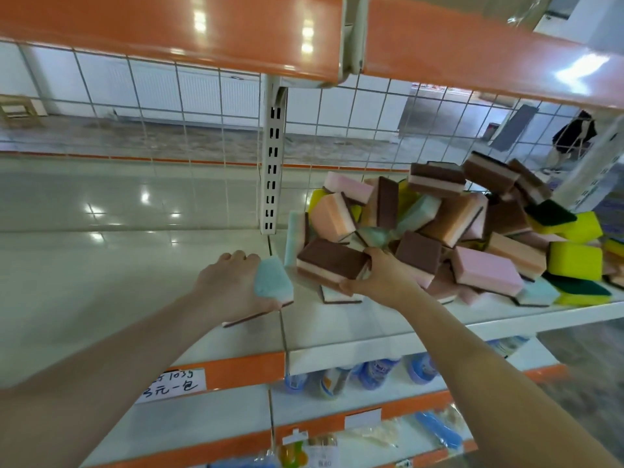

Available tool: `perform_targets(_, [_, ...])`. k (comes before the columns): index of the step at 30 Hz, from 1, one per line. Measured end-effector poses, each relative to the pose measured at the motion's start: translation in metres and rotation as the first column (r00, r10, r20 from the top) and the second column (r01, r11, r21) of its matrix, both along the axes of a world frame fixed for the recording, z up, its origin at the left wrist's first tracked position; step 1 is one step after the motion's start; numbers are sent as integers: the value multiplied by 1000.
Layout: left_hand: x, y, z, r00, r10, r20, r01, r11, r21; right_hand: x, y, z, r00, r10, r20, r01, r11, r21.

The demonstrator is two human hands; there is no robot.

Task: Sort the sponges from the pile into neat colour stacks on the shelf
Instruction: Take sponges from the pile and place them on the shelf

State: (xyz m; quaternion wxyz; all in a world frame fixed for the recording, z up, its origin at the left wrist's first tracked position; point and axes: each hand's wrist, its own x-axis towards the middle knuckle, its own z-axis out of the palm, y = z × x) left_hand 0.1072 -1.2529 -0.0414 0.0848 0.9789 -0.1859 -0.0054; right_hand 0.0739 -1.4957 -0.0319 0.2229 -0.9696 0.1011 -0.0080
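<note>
on the shelf [135,275] your left hand [229,285] grips a blue sponge [273,280]. your right hand [378,276] fingers clutch a brown-topped sponge [332,261] at the pile [456,228]. next, start the stacks.

Behind a white wire grid [189,106], glossy pale floor [101,204] reflects ceiling lights; white panelled wall [162,86] beyond.

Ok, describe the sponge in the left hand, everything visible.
The sponge is a pale blue-green foam block with a thin dark scouring layer along its lower edge. The left hand grips it, fingers curled over its far side. It sits tilted, low over the white shelf, just left of the pile.
</note>
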Motion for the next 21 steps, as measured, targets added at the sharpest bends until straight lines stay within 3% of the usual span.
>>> perform_targets(21, [-50, 37, 9, 996, 80, 43, -81, 997, 20, -46, 30, 3, 996, 71, 59, -69, 997, -40])
